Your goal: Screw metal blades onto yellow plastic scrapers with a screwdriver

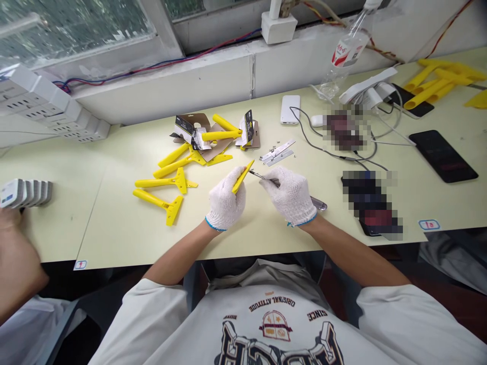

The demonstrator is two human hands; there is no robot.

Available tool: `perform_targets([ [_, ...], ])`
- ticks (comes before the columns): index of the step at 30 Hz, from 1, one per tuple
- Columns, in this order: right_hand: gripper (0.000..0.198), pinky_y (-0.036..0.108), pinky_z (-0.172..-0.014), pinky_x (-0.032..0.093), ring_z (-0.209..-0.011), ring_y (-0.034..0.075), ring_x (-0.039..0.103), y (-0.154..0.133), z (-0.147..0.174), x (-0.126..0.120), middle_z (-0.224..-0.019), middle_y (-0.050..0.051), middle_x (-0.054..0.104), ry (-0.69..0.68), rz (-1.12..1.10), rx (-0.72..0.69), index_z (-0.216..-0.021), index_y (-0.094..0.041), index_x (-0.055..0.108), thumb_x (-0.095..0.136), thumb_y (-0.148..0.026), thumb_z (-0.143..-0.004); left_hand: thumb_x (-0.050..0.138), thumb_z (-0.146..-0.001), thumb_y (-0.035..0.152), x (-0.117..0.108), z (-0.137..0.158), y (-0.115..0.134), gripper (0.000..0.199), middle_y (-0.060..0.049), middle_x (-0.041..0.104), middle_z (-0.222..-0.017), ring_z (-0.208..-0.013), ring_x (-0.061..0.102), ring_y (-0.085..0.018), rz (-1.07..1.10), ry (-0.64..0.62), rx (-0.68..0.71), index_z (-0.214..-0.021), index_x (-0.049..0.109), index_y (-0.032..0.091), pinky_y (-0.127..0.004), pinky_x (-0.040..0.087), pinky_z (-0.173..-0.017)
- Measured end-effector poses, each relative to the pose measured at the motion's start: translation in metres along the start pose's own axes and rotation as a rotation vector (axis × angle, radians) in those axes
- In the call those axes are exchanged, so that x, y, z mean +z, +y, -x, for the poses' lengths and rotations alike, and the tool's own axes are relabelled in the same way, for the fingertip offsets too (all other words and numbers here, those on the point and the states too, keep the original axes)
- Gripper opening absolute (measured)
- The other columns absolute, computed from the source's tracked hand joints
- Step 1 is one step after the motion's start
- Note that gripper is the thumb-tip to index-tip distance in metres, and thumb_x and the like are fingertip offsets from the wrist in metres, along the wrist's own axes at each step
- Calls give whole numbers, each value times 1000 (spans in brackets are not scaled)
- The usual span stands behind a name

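Observation:
My left hand [227,198], in a white knitted glove, grips a flat yellow plastic scraper part [242,177], tilted upward; the glove hides its lower portion. With my gloved right hand [288,195] I pinch a screwdriver [257,175], its thin metal tip at the edge of the yellow part. A grey rounded end [318,203] shows beyond my right wrist, in line with the shaft; whether it belongs to the screwdriver I cannot tell. Thin metal blades [279,152] and small screws lie just ahead of my hands. Several yellow scrapers [167,203] lie to the left.
Opened cardboard packaging [220,144] lies behind the scrapers. A white power bank [290,109], cables, phones [443,156] and a plastic bottle [344,56] occupy the right. Yellow handles [429,91] sit far right. At left, another person's hand [11,220] touches stacked white pieces [28,192].

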State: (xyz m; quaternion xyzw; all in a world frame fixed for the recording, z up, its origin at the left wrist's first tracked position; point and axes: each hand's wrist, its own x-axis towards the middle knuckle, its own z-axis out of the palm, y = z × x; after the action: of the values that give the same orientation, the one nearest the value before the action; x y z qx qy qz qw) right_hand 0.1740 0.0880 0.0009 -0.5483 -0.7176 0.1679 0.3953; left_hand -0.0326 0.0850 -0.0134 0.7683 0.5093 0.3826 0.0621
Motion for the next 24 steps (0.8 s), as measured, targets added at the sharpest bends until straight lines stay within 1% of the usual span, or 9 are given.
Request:
perform_targets([
  [4, 23, 34, -85, 55, -83, 20, 67, 0, 2, 4, -91, 10, 75, 13, 5, 10, -90, -20, 73, 66, -36, -105, 41, -113, 26, 0, 0, 1, 47, -14, 77, -142, -129, 77, -23, -9, 0, -13, -152, 65, 19, -36, 61, -114],
  [7, 20, 34, -91, 57, -95, 21, 71, 1, 1, 4, -103, 12, 78, 28, -15, 21, -104, -18, 76, 64, -34, -106, 41, -113, 25, 0, 0, 0, 46, -14, 76, -143, -129, 77, -22, -4, 6, -4, -151, 65, 18, -36, 61, -114],
  [9, 27, 34, -96, 56, -101, 22, 72, 1, -1, 2, -109, 13, 79, -2, 2, -6, -112, -17, 78, 56, -34, -110, 41, -113, 24, 1, 0, -1, 45, -14, 76, -144, -129, 77, -23, 2, 14, 11, -151, 65, 18, -36, 61, -114],
  [10, 30, 34, -97, 55, -101, 21, 72, 2, -2, 1, -108, 13, 79, -28, 19, -25, -111, -17, 78, 53, -34, -111, 41, -113, 24, 2, 1, -2, 45, -14, 76, -144, -129, 77, -23, 3, 19, 19, -151, 65, 18, -36, 61, -114],
  [13, 32, 33, -92, 53, -96, 21, 71, 4, -4, -1, -101, 11, 79, -63, 38, -58, -100, -18, 77, 53, -35, -112, 42, -113, 23, 4, 2, -3, 44, -14, 76, -143, -129, 77, -23, -3, 36, 31, -149, 65, 18, -36, 61, -113],
  [17, 21, 35, -88, 52, -96, 23, 71, 9, -5, 1, -101, 10, 78, -20, 5, -20, -98, -18, 73, 61, -33, -107, 43, -112, 24, 5, 3, -4, 45, -14, 76, -143, -128, 77, -24, -7, 3, 6, -150, 65, 19, -37, 61, -113],
  [19, 20, 35, -90, 53, -99, 24, 71, 10, -4, 2, -104, 11, 78, -29, -7, -13, -101, -18, 73, 61, -33, -108, 43, -112, 25, 5, 2, -3, 45, -14, 76, -143, -127, 78, -24, -13, -8, -3, -150, 65, 19, -38, 61, -112],
  [22, 24, 36, -97, 53, -107, 24, 71, 8, -3, 1, -113, 12, 78, -52, -5, -58, -111, -19, 75, 56, -34, -111, 42, -112, 25, 4, 1, -2, 44, -14, 77, -142, -126, 78, -24, -23, 13, 9, -149, 65, 18, -37, 62, -111],
  [24, 26, 36, -96, 52, -105, 24, 70, 6, -3, -1, -112, 12, 77, -80, 20, -85, -112, -20, 76, 54, -34, -113, 41, -113, 26, 4, 0, -2, 45, -14, 77, -142, -126, 78, -23, -31, 14, 11, -149, 65, 17, -36, 62, -111],
])
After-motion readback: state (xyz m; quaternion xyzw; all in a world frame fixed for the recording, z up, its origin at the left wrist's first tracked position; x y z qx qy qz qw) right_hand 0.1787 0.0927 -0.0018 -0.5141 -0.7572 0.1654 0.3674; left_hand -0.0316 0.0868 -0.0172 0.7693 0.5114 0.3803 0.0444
